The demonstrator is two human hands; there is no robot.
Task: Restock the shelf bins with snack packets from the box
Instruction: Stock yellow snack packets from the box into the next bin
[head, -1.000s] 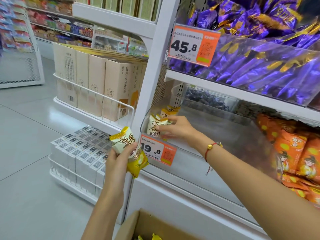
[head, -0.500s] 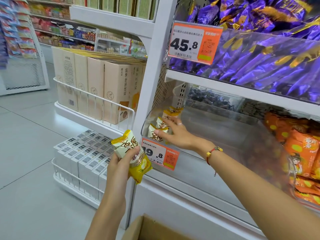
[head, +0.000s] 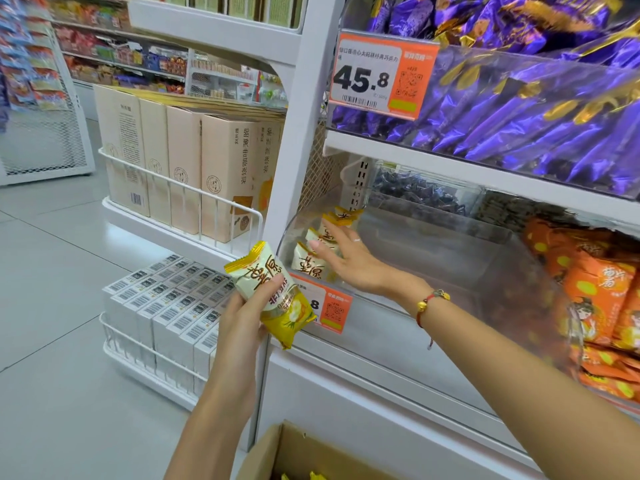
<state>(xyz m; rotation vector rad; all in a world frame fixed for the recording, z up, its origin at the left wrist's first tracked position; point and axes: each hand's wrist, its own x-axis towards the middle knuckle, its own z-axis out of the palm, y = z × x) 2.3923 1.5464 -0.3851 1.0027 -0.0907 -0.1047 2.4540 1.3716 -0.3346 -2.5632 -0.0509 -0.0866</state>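
My left hand (head: 242, 313) grips a small stack of white and yellow snack packets (head: 268, 289) in front of the shelf post. My right hand (head: 349, 261) reaches into the clear shelf bin (head: 433, 271) with fingers straight, touching the upright packets (head: 306, 261) lined along the bin's left end. Most of the bin is bare. The open cardboard box (head: 277, 448) sits at the bottom edge, with yellow packet tips (head: 313, 475) showing inside.
An orange price tag (head: 330, 306) hangs on the bin front. Orange packets (head: 595, 296) fill the bin to the right, purple packets (head: 519, 109) the shelf above. Beige cartons (head: 194, 168) and white boxes (head: 166, 313) stand in wire racks at left. Grey floor lies beyond.
My right hand has let go of the packet it placed and now lies flat against the row in the bin. My left hand with its packets has barely moved.
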